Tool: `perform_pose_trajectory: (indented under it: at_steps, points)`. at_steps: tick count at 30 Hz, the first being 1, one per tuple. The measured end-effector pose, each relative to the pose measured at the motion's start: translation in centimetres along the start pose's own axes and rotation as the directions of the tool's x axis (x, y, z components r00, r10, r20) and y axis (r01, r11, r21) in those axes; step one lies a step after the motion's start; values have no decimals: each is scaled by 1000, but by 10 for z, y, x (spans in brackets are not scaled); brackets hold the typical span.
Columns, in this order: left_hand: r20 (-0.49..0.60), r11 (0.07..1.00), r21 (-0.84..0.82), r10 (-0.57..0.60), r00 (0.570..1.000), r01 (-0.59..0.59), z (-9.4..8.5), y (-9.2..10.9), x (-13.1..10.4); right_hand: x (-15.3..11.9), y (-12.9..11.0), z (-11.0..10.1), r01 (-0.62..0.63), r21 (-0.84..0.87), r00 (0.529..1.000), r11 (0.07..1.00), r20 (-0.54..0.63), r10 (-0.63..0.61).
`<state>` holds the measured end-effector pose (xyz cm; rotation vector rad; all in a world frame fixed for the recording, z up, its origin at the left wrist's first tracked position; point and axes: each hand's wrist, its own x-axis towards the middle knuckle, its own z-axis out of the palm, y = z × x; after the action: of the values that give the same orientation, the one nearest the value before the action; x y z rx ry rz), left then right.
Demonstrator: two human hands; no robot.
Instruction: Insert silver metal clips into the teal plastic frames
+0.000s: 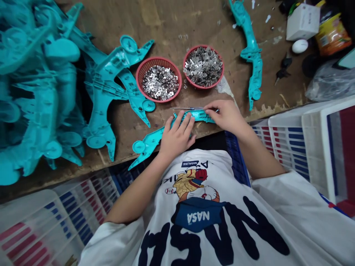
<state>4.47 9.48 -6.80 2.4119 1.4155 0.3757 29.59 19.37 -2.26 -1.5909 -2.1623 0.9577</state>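
Along the table's (pixel 166 22) near edge, a teal plastic part's (pixel 154 140) long axis is slanting, its tip pointing near-left. The left hand (pixel 177 135) is lying spread over it, unclenched; what the right hand (pixel 224 116) is pinching, one cannot tell.

Left fingers (pixel 183 120) lie across a turquoise part (pixel 151 142), right fingers (pixel 213 105) at a slim tool's (pixel 185 108) end.

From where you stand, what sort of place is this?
Probably a small workshop or hand-assembly bench: matching turquoise plastic parts are heaped on a worn wooden table, with two red baskets of small metal pieces nearby.
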Motion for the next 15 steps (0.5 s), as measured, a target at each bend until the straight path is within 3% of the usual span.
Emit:
perform_pose_trajectory:
  at_steps: [5, 15]
  points:
    - [-14, 1000, 5, -5, 1000, 5, 2, 0, 0, 5, -4, -7, 6, -111, 997, 994, 74, 2]
    - [-4, 1000, -17, -16, 1000, 15, 1, 1, 1, -1, -10, -5, 1, -176, 998, 984, 68, 11]
